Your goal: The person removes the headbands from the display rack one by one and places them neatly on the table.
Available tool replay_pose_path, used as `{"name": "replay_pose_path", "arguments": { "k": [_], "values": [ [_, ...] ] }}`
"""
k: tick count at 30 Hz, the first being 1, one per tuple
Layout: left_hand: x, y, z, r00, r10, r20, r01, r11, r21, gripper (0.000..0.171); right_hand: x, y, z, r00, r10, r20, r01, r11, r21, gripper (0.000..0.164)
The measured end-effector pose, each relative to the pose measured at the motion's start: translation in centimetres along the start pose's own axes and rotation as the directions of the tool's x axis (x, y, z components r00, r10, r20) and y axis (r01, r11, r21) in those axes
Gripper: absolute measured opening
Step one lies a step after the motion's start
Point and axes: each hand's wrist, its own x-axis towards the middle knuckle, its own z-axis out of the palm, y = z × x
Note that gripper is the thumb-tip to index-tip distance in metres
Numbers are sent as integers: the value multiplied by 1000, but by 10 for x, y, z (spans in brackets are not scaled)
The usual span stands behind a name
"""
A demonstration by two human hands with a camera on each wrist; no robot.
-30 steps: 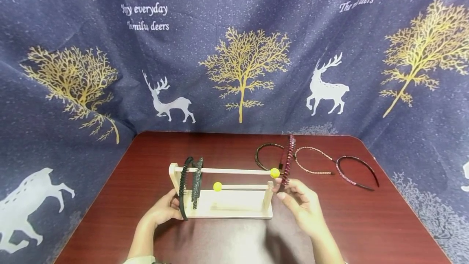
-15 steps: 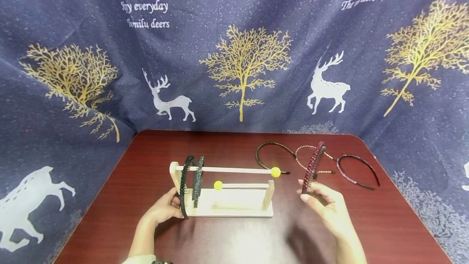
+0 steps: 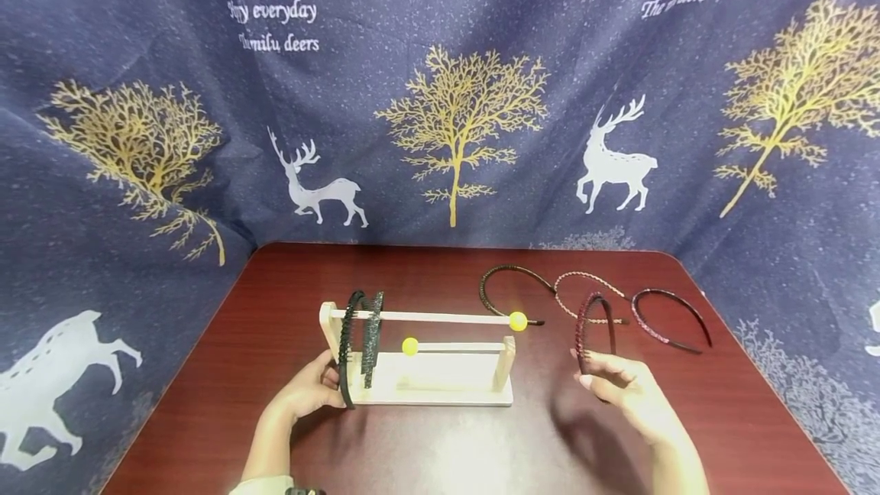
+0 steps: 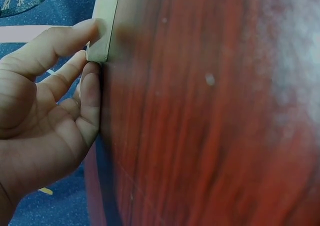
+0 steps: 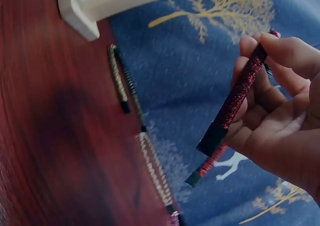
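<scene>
At three o'clock of the stand (image 3: 447, 384), the right hand (image 3: 627, 388) has the red band (image 3: 581, 331) in a close thumb-and-finger grip; at nine, the left hand (image 3: 309, 389) pinches the stand's end. Steady bracing and a light pinch should serve.

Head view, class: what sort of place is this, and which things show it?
Probably a staged indoor tabletop setup: a dark blue cloth backdrop printed with white deer and golden trees hangs behind a reddish-brown table bearing a pale wooden two-bar rack.
</scene>
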Motion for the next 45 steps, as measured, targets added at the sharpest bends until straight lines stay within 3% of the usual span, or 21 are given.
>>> {"name": "replay_pose_path", "arguments": {
  "k": [3, 12, 18, 24, 30, 38, 45],
  "values": [
    [1, 0, 1, 1000, 10, -1, -10, 1000, 15, 83, 2, -11, -2, 997, 66, 41, -65, 998, -15, 26],
    [0, 2, 0, 1000, 16, 18, -16, 1000, 11, 80, 10, 11, -13, 973, 163, 167, -165, 986, 0, 33],
    [0, 3, -1, 1000, 3, 23, -3, 1000, -3, 84, 14, 25, -13, 934, 177, 309, -201, 979, 45, 34],
    [0, 1, -1, 1000, 2, 21, -2, 1000, -6, 85, 20, 34, -9, 890, 246, 383, -265, 964, -4, 37],
    [-1, 2, -1, 1000, 0, 21, 0, 1000, -5, 83, 27, 43, -4, 860, 243, 448, -235, 969, -75, 31],
    [0, 1, -2, 1000, -7, 19, 8, 1000, -16, 85, 34, 50, 2, 856, 274, 438, -235, 962, -143, 23],
    [-1, 0, -1, 1000, 12, 20, -12, 1000, -21, 82, 36, 51, 6, 874, 271, 404, -210, 959, -188, 22]
  ]
}}
